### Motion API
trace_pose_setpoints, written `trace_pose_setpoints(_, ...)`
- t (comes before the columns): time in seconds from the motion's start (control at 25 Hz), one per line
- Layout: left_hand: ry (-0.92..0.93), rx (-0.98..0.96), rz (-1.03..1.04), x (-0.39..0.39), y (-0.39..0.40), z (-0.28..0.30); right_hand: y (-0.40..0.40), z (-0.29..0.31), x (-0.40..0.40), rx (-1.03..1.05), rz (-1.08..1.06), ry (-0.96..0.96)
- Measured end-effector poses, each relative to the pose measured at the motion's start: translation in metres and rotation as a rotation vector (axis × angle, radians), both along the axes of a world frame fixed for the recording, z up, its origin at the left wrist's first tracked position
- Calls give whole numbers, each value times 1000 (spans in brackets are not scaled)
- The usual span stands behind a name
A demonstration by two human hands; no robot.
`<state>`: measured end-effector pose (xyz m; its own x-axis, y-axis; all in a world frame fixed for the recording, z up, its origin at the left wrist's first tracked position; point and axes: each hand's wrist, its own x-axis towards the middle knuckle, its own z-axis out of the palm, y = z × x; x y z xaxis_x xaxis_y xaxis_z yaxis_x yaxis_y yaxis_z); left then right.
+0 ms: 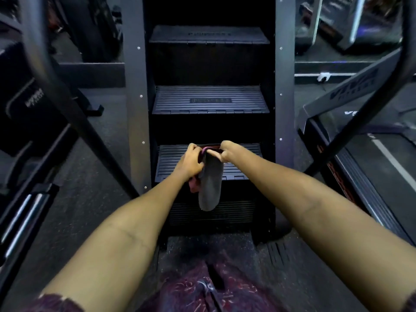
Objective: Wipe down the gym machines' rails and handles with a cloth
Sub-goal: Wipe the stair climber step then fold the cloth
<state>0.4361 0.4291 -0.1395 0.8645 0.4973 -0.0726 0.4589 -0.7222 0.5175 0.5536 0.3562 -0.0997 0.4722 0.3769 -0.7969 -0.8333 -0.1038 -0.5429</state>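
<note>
While both arms reach forward over stair-climber steps [209, 158], left hand [190, 162] and right hand [221, 153] pinch top edge of grey cloth [210, 185] with curled fingers, cloth hanging mid-air between them, likely refolding before wiping. Dark rails: left rail [65, 95], right rail [380, 91], untouched.

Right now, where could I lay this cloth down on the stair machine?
The middle step and the top step are bare between the grey side panels. The lowest step is crowded at its centre, where the left hand and right hand hold the cloth; only its outer ends are bare.
</note>
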Motion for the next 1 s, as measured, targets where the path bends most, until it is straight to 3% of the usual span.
trace_pose_setpoints(0.08, -10, 29, 51, -8, -10, 9, -15, 14, -8, 6, 42, -54)
trace_pose_setpoints(0.16, 25, 83, 60, -23, -27, 22, -41, 26, -20, -12, 153, -233)
trace_pose_setpoints(0.24, 50, 127, 38, -34, -37, 37, -64, 34, -26, -211, 332, -531)
trace_pose_setpoints(0.36, 54, 152, -43, -54, -67, 56, -120, 46, -29, -736, 699, -1114)
trace_pose_setpoints(0.4, 51, 144, -74, -60, -80, 61, -137, 47, -30, -691, 717, -1208)
trace_pose_setpoints(0.52, 14, 164, -107, -79, -119, 73, -181, 45, -42, -264, 688, -1247)
trace_pose_setpoints(0.6, 13, 196, -132, -91, -143, 78, -211, 46, -54, -172, 758, -1249)
trace_pose_setpoints(0.88, -8, 246, -186, -134, -200, 102, -286, 78, -85, -349, 1078, -1620)
trace_pose_setpoints(1.0, -26, 236, -205, -152, -210, 115, -312, 92, -103, -426, 1099, -1646)
